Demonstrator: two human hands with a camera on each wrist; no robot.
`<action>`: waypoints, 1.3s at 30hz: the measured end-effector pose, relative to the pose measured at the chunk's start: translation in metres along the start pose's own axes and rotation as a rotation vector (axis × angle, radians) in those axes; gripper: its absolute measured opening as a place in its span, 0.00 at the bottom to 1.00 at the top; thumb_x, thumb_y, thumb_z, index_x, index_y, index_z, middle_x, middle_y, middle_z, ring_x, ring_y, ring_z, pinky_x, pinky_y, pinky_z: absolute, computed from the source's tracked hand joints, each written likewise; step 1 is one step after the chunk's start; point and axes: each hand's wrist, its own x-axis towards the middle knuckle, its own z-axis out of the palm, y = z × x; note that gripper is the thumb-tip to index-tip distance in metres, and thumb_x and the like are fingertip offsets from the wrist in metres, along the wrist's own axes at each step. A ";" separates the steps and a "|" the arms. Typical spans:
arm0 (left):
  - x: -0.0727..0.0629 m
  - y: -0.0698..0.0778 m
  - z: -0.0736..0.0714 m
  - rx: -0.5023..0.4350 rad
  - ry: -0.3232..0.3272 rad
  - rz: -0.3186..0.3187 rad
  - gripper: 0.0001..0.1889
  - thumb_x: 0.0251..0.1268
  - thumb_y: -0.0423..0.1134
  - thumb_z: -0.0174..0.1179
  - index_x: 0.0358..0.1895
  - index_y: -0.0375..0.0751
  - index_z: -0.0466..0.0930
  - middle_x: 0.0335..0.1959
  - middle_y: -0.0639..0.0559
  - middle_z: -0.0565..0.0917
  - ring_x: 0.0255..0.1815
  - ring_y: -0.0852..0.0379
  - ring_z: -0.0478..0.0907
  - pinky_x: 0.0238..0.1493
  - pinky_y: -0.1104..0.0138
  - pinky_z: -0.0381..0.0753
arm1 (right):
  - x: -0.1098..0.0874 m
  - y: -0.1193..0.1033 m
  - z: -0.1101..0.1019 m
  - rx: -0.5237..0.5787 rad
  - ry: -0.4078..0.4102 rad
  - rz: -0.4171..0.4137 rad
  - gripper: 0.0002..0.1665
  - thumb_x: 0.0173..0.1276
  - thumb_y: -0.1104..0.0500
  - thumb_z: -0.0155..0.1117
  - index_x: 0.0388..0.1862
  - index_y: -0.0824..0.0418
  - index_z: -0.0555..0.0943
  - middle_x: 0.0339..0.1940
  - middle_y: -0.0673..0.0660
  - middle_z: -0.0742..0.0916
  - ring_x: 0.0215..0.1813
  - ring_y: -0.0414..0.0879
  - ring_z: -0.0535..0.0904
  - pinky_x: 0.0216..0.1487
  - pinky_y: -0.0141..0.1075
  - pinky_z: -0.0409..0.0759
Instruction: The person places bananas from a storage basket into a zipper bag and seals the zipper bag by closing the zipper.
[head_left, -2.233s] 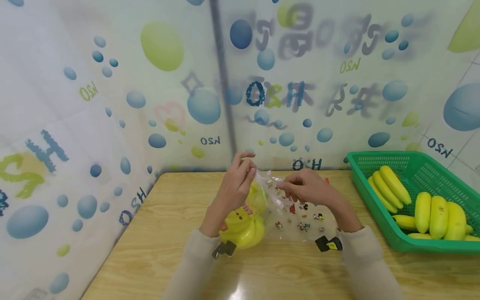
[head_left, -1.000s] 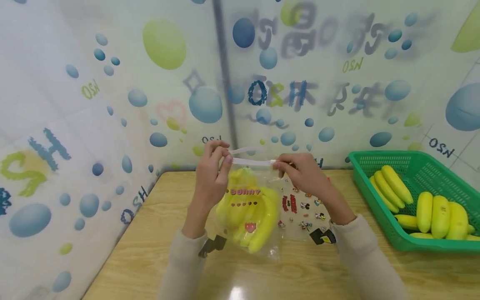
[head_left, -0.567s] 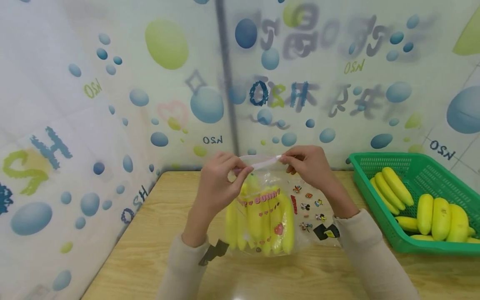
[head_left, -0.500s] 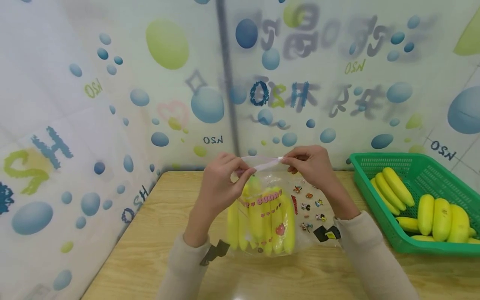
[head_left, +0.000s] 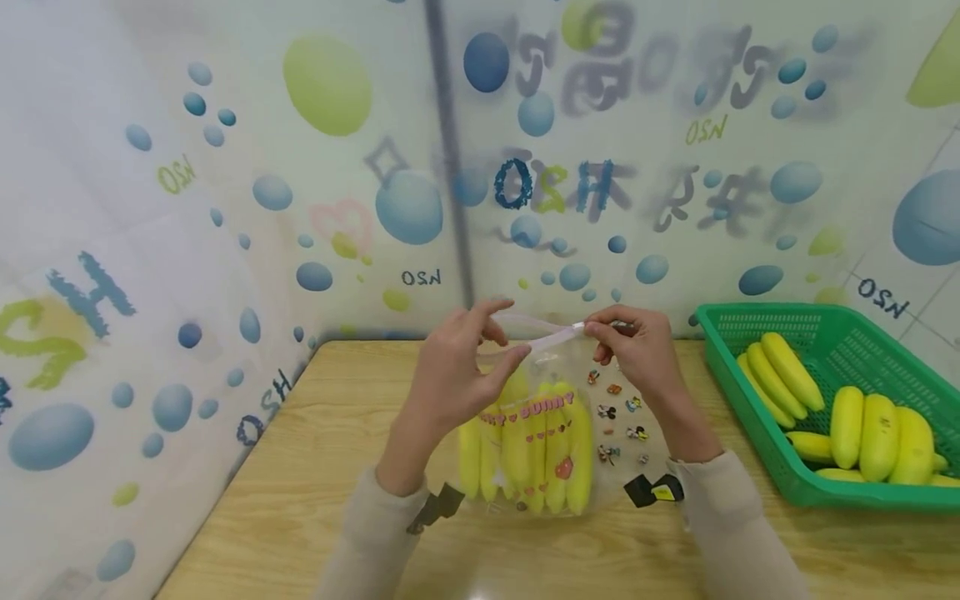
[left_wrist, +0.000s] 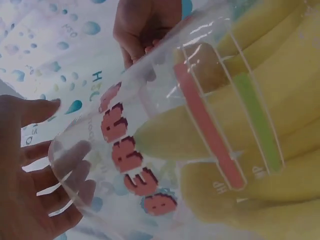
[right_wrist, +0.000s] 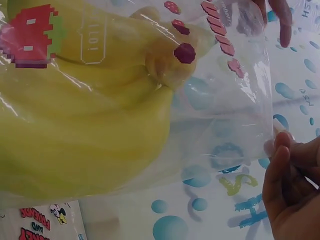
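One clear bag (head_left: 534, 417), pink lettering, held mouth-up above the front of the table (head_left: 300, 433); cannot tell whether its base touches the wood. Inside: yellow bananas (right_wrist: 100, 125), all below the mouth.

Mouth: pale strips (head_left: 553, 340), parted near the left hand (head_left: 459, 367), converging at the slider (head_left: 578, 327) on the right end. Right hand (head_left: 637, 342): thumb and finger pinched on slider. Left hand: thumb and fingers apart, one each side of the bag's edge, thumb against the near strip; no firm grip seen.

Status (judged): filling of this bag done. Sealing barely begun at most; nearly the full mouth left to close.

Outward: second bag (head_left: 637, 433), cartoon prints, lying flat on the table, partly behind the first and to its right; no fruit seen in it. Further right, green basket (head_left: 885, 497), holding more fruit (head_left: 877, 437), unbagged. Behind everything, a wall sheet (head_left: 652, 150) with blue and green spots.
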 end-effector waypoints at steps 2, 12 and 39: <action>0.001 0.006 0.003 0.003 0.027 -0.008 0.27 0.68 0.49 0.69 0.65 0.43 0.76 0.38 0.53 0.86 0.42 0.52 0.80 0.43 0.60 0.82 | -0.001 0.001 0.001 -0.003 0.023 -0.007 0.09 0.72 0.65 0.68 0.39 0.73 0.87 0.22 0.43 0.85 0.19 0.42 0.79 0.26 0.31 0.83; 0.017 0.043 0.039 0.429 -0.008 0.075 0.14 0.70 0.51 0.66 0.49 0.47 0.86 0.46 0.52 0.86 0.53 0.48 0.81 0.55 0.55 0.82 | -0.001 0.004 0.004 -0.062 0.094 -0.080 0.07 0.71 0.65 0.68 0.35 0.69 0.87 0.29 0.50 0.86 0.17 0.42 0.77 0.22 0.30 0.76; 0.053 0.046 0.057 0.540 -0.259 -0.019 0.07 0.75 0.50 0.62 0.40 0.57 0.87 0.31 0.58 0.85 0.41 0.51 0.82 0.64 0.44 0.76 | 0.000 0.004 0.002 -0.191 -0.022 -0.184 0.05 0.76 0.68 0.60 0.38 0.68 0.80 0.33 0.62 0.84 0.20 0.39 0.75 0.20 0.31 0.73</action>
